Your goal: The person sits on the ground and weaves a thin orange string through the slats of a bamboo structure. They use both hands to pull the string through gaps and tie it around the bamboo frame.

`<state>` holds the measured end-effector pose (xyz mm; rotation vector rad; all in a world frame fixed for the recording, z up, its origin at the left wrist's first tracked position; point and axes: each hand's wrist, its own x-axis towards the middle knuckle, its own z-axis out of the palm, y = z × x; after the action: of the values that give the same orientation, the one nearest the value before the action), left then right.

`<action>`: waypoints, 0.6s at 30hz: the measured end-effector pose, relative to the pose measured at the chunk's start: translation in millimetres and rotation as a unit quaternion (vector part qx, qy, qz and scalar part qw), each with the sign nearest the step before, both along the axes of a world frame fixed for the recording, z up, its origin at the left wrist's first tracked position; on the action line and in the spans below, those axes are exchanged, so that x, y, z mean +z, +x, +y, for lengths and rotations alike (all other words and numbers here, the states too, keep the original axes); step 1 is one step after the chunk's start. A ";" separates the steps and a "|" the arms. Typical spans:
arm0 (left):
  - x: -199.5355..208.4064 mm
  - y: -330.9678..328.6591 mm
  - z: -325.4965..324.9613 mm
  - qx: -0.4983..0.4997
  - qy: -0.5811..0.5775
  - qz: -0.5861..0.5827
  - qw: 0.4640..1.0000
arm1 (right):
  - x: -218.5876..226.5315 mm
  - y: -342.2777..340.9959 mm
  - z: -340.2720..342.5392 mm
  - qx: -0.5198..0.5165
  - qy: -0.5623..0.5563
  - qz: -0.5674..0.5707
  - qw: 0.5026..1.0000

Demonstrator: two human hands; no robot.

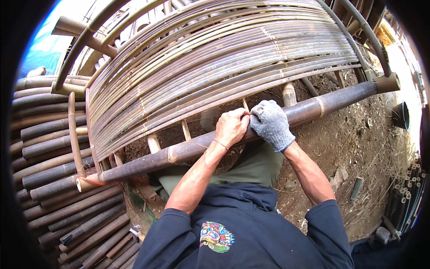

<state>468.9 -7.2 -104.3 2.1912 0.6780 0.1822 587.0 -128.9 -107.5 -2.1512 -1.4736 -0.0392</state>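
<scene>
Both hands' grip clenched: left hand (231,127) and gloved right hand (271,123) grasp the bamboo pole (188,151).

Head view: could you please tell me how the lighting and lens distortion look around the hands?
Head view: even daylight on the left hand and gloved right hand, both sharp; the bamboo pole bows with fisheye bending; ground at right is overexposed; corners black.

Stacked poles (58,179) left of slat frame (215,58), rail (188,150) in front.
</scene>
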 end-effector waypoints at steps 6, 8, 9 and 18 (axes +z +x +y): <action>-8.3 0.5 26.9 -0.014 -0.369 -0.018 0.929 | 7.9 6.2 -11.9 0.016 0.051 0.069 0.996; -4.8 1.3 28.8 -0.002 -0.389 0.007 0.921 | 18.6 6.3 -16.7 0.037 0.035 0.089 0.995; -0.6 3.0 28.8 0.002 -0.401 0.020 0.916 | 21.8 6.6 -18.6 0.047 0.026 0.098 0.994; -8.1 -8.5 22.3 -0.030 -0.148 0.026 0.988 | 13.6 4.6 0.8 0.022 -0.038 0.062 0.997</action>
<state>460.4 15.1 -112.3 1.9335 0.6247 -0.0071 591.6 -128.1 -93.9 -2.1386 -1.4699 0.1658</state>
